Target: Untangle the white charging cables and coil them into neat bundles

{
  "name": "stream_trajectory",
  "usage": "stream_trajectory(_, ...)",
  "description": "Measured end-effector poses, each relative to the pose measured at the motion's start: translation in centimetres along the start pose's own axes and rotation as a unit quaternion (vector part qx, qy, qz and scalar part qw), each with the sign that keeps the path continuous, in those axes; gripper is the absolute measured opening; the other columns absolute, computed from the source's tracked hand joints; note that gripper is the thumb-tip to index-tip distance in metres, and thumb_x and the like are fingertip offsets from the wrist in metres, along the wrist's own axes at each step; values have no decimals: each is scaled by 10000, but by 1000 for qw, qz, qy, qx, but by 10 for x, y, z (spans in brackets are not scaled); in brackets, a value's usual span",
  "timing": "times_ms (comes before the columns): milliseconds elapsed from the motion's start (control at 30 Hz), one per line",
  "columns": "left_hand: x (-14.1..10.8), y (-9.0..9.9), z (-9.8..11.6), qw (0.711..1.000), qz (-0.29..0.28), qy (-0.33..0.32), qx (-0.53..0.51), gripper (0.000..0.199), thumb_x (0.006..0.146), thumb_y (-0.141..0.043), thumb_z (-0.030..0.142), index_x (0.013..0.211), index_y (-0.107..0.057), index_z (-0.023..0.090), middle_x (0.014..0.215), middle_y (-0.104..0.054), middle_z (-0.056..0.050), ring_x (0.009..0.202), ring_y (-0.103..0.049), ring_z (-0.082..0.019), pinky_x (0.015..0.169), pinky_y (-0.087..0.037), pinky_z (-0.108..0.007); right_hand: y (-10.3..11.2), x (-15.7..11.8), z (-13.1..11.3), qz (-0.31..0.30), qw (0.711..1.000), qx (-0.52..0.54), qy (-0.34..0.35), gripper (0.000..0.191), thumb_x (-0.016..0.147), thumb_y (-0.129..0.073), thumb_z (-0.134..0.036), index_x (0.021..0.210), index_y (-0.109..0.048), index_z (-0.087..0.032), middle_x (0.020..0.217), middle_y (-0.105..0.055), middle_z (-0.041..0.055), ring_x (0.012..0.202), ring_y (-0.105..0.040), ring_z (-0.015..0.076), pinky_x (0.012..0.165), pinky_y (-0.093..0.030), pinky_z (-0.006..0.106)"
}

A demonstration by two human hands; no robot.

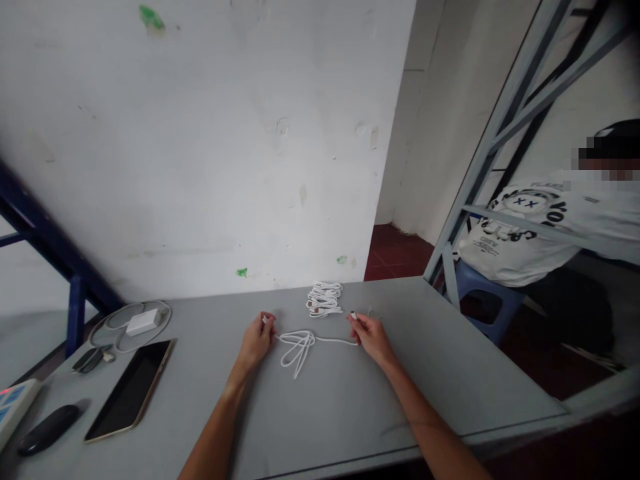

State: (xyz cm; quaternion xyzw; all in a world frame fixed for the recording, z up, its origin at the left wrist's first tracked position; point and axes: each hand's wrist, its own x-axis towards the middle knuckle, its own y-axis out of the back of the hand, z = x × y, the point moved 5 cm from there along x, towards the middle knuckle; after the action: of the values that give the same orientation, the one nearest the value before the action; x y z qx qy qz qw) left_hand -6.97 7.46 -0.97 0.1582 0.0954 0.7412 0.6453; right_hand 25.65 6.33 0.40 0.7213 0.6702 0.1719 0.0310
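White cable (309,337) lies on the grey table (310,427) in front of me, between my hands: a loose tangle of narrow loops in the middle, one short run out to each side.

Handling, by judgement: very light, slim, pliable. The cord should bend readily and spring back a little, so the loops may slide over one another or snag if pulled hard. Jacket looks smooth, not especially slippery. The ends are probably the stiff parts and the best hold; strain belongs on the plug body, not on the cord where it enters.

Left hand (259,339): thumb and fingers pinched together around a small pale end piece (265,320); too small to make out what type it is. Cord leaves my fingers toward the loops.

Right hand (369,333): thumb and forefinger pinching a dark-tipped connector (353,313), which points up and away from the palm. The cord's right run reaches my lower fingers, lying nearly straight.

Pose: forearms come in from the near edge and converge forward, both hands low over the table, knuckles outward, fingertips turned in. Just beyond sits a coiled bundle of similar white cables (325,299), apart from both hands.
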Motion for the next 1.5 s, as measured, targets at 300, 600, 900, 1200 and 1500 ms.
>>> stream_trajectory(300, 2, 24, 6, 988, 77, -18, 132, 298, 867, -521, 462, 660, -543, 250, 529, -581, -2, 554, -565, -201, 629, -383, -300, 33, -5, -11, 219, 967, -126, 40, 384, 788, -432, -509, 585, -594, -226, 421, -521, -20, 400, -442, 143, 462, -323, 252)
stream_trajectory(600, 1, 28, 9, 991, 41, -6, 129, 425, 861, -558, 525, 561, -555, 224, 500, -528, -5, 538, -497, -178, 590, -324, -278, 22, -8, -12, 181, 976, -106, 57, 367, 788, -454, -488, 763, -685, -205, 525, -618, 20, 483, -527, 180, 533, -382, 266)
stream_trajectory(900, -29, -33, 34, 974, -220, -36, -40, 711, 877, -596, 706, 1241, -700, 104, 570, -509, 56, 512, -409, -120, 537, -334, -242, -39, -19, -22, -94, 993, 64, 37, 299, 767, -548, -483, 760, -720, -239, 741, -721, 24, 626, -590, 185, 604, -440, 276)
stream_trajectory(1200, -45, -42, 50, 969, -235, -62, -53, 482, 946, -530, 652, 1129, -597, 211, 723, -687, -6, 529, -502, -132, 518, -383, -238, -49, -25, -21, -157, 979, 126, -18, 322, 727, -583, -465, 902, -700, -222, 726, -711, 28, 552, -563, 153, 410, -408, 220)
stream_trajectory(1500, -49, -44, 60, 960, -270, -52, -48, 547, 917, -574, 666, 968, -745, 149, 734, -682, -49, 518, -460, -118, 522, -364, -256, -49, -25, -23, -160, 979, 128, -12, 306, 733, -581, -448, 905, -700, -226, 694, -696, 19, 575, -580, 161, 456, -439, 238)
